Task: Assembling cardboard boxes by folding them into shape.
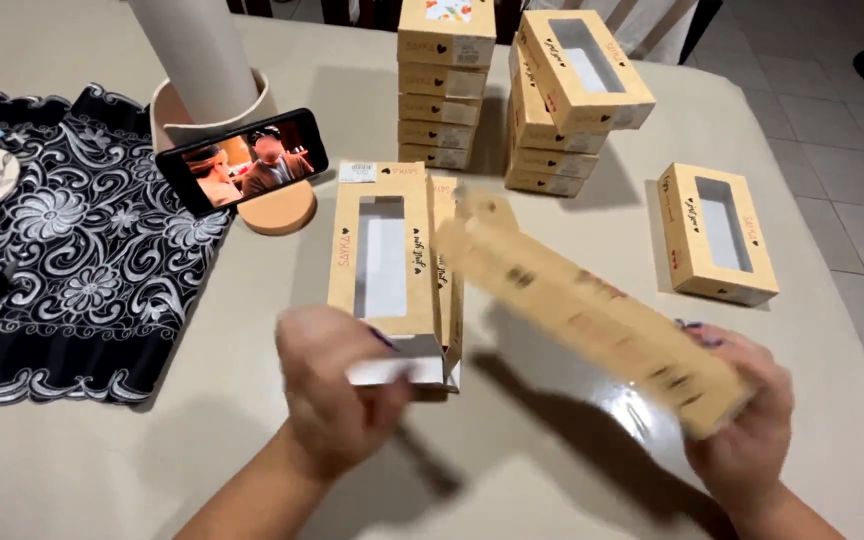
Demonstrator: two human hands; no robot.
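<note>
Both hands blurred low over desk (102, 470): left hand (337, 390) fingers grip upright windowed box (387, 265) at bottom flap, right hand (747, 425) fingers clasp flat box sleeve (592, 315) mid-swing, w/ risk it clips upright box & topples it toward phone (242, 160).

Only the person's two forearms and hands show, entering from the bottom edge. Both forearms are bare, with no sleeve reaching into view and no watch, bracelet or glove to be seen. The left hand (337, 385) is blurred, so any ring cannot be told. The right hand (747, 420) is also blurred; dark, purplish polish shows on the nails of its fingertips (697, 328).
</note>
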